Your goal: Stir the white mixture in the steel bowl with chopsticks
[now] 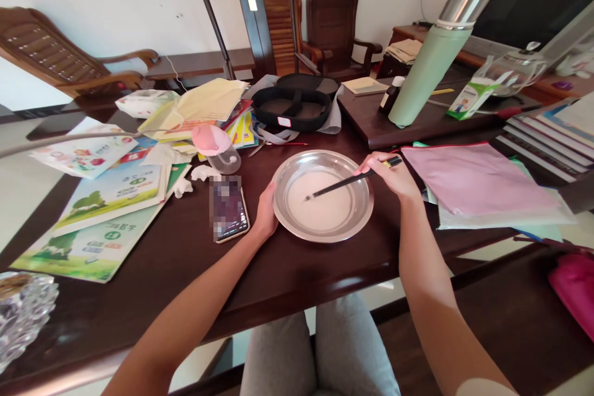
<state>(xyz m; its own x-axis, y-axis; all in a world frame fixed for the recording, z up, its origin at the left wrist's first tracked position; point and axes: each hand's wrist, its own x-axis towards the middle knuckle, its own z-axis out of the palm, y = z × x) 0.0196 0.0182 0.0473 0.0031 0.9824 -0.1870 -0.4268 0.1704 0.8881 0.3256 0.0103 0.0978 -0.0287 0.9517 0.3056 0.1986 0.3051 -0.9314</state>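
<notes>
A round, shiny metal basin [362, 213] stands on the dark wooden table, with a milky white liquid [318, 204] in its bottom. My left hand [266, 207] grips the basin's left side, its fingers partly hidden behind the rim. Black chopsticks [336, 185] are pinched in my right hand [390, 176] over the right rim. They slant down to the left, and their tips reach into the liquid. Just left of my left hand lies a phone [231, 210], its screen partly blurred out.
A pink-lidded cup [216, 145], crumpled tissues [183, 187] and workbooks [111, 235] lie leftward. Behind the basin sits a black case [292, 108]. A green thermos [427, 74] stands at the back right, near a pink pouch [482, 179] and stacked books [542, 148]. A glass dish [28, 315] is at front left.
</notes>
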